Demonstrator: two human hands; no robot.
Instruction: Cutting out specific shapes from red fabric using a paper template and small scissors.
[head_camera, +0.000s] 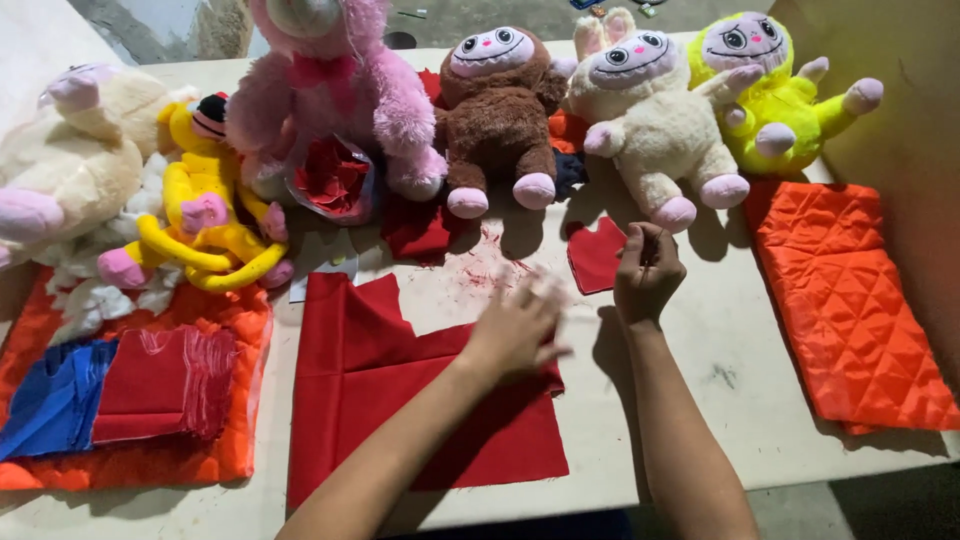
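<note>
My left hand (515, 325) lies flat, fingers spread and blurred, on the upper right corner of a large red cloth (400, 400) spread on the table. My right hand (647, 272) is raised just right of it with fingers curled together, pinching something too small to make out. A small cut piece of red fabric (595, 255) lies on the table right beside that hand. Red lint or chalk dust (490, 270) marks the tabletop above the left hand.
Plush toys line the back: pink (330, 90), brown (497, 110), cream (650, 120), yellow-green (770, 85), yellow (205, 200) and a pale one (70, 160). Orange quilted fabric (850, 310) lies right. A stack of red pieces (165, 385), blue cloth (50, 400) and white stuffing (100, 295) sit left.
</note>
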